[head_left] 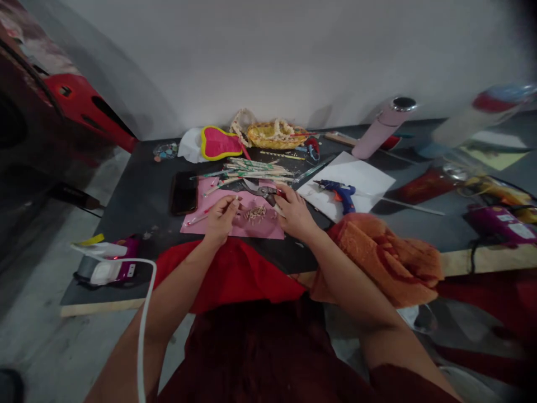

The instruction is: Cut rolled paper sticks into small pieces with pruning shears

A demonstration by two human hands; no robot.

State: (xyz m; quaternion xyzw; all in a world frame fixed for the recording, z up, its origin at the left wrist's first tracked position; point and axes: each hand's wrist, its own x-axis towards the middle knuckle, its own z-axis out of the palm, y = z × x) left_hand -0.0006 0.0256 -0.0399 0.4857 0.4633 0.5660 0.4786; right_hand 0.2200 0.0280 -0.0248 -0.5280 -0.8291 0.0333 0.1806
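My right hand (296, 212) is wrapped round a pair of pruning shears (262, 191), whose dark blades point left over a pink sheet (251, 229). To their left, my left hand (222, 215) is pinched, with a small pale tip showing at its fingertips; I cannot make out what it is. On the sheet between both hands lies a small pile of short cut pieces (255, 214). Just beyond the blades is a bundle of thin sticks in rolled printed paper (255, 168). A phone (184, 193) lies left of the sheet.
A blue glue gun (342, 193) rests on white paper (373, 173) at the right. Behind stand a pink bottle (381, 129) and a yellow basket (274, 134). An orange towel (386, 257) lies at the front edge. A white cable (145, 313) runs past my left arm.
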